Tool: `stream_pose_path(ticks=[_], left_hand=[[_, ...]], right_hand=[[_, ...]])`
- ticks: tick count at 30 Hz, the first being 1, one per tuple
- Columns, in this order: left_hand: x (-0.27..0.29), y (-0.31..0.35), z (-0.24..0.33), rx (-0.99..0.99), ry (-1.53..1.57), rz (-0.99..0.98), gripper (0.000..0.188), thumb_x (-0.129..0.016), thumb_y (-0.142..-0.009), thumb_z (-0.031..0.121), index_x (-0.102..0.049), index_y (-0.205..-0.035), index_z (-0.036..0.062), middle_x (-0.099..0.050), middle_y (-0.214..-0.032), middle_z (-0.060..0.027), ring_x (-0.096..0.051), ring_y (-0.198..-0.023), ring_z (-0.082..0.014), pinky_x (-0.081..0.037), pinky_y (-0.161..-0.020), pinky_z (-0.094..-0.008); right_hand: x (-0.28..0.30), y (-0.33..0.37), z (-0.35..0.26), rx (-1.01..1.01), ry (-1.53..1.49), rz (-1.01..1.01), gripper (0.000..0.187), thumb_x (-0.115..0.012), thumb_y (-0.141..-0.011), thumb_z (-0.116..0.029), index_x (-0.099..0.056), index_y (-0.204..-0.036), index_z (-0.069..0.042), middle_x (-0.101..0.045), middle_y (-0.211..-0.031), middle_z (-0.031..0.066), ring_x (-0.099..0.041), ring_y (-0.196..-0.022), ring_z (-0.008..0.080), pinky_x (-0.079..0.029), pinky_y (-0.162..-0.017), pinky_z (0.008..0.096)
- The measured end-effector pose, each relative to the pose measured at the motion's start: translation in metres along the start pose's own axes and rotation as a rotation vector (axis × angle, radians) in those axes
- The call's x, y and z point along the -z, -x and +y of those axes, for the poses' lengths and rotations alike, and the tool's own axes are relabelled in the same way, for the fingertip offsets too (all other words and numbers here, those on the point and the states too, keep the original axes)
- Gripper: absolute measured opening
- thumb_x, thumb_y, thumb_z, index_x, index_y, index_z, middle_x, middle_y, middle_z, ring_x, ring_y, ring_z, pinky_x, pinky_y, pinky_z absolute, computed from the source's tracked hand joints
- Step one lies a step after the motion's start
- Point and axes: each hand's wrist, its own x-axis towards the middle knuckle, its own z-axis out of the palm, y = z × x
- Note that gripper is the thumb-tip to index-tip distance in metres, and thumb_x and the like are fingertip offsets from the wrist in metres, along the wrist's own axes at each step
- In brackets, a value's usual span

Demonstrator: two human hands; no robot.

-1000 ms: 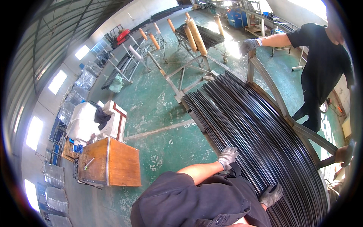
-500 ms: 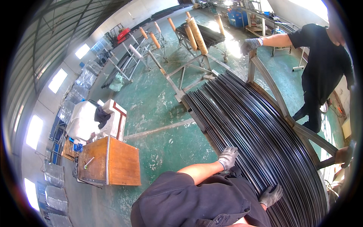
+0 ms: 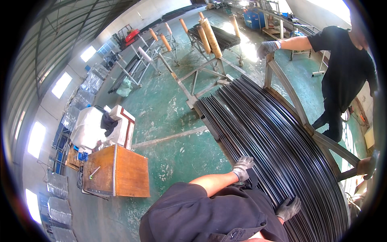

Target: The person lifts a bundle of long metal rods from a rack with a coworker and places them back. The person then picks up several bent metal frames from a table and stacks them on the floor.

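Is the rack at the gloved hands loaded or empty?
Loaded: long black rods lie close together along the metal rack, with the left hand and right hand there.

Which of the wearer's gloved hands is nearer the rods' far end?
The left hand: it lies higher in the picture along the black rods; the right hand lies lower.

I see a charcoal shirt point(image 3: 189, 209), short-sleeved, dark-buttoned, and grey knitted gloves point(image 3: 290, 206) on left hand point(image 3: 242, 168) and right hand point(image 3: 288, 209).
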Motion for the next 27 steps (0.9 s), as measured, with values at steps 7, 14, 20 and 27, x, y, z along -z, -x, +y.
stream_pose_path(ticks=[7,14,20,27], left_hand=[[0.014,0.002,0.007,-0.024,0.01,0.017,0.044,-0.069,-0.085,0.034,-0.075,-0.114,0.0022,-0.063,-0.148,-0.0182,-0.057,-0.138,-0.041,-0.043,-0.121,-0.0531],[-0.007,-0.001,-0.005,0.017,0.006,0.015,0.042,-0.071,-0.083,0.026,-0.075,-0.119,0.0053,-0.064,-0.144,-0.016,-0.058,-0.138,-0.0359,-0.042,-0.12,-0.0519],[0.026,-0.001,0.019,0.015,0.014,-0.003,0.041,-0.068,-0.082,0.015,-0.076,-0.121,0.0041,-0.063,-0.147,-0.0175,-0.057,-0.139,-0.037,-0.04,-0.123,-0.0524],[0.001,-0.002,0.0,0.006,0.003,0.018,0.042,-0.072,-0.084,0.03,-0.075,-0.118,0.0041,-0.063,-0.146,-0.0188,-0.057,-0.139,-0.0382,-0.041,-0.122,-0.0522]], right_hand=[[-0.004,0.001,0.005,0.012,-0.004,0.015,0.05,-0.071,-0.102,-0.03,-0.068,-0.141,0.002,-0.069,-0.147,0.0182,-0.056,-0.145,0.0366,-0.036,-0.13,0.0525],[-0.006,0.0,0.002,0.011,0.0,0.003,0.051,-0.071,-0.102,-0.03,-0.068,-0.142,0.001,-0.069,-0.146,0.0173,-0.057,-0.145,0.0357,-0.037,-0.129,0.0517],[-0.003,0.001,0.007,0.003,0.004,0.018,0.05,-0.071,-0.103,-0.03,-0.068,-0.142,0.0,-0.069,-0.147,0.0163,-0.057,-0.145,0.0346,-0.038,-0.129,0.0514],[-0.002,0.001,0.001,0.004,0.009,-0.004,0.05,-0.07,-0.103,-0.031,-0.068,-0.143,0.0,-0.068,-0.148,0.016,-0.056,-0.146,0.0347,-0.037,-0.129,0.0514]])
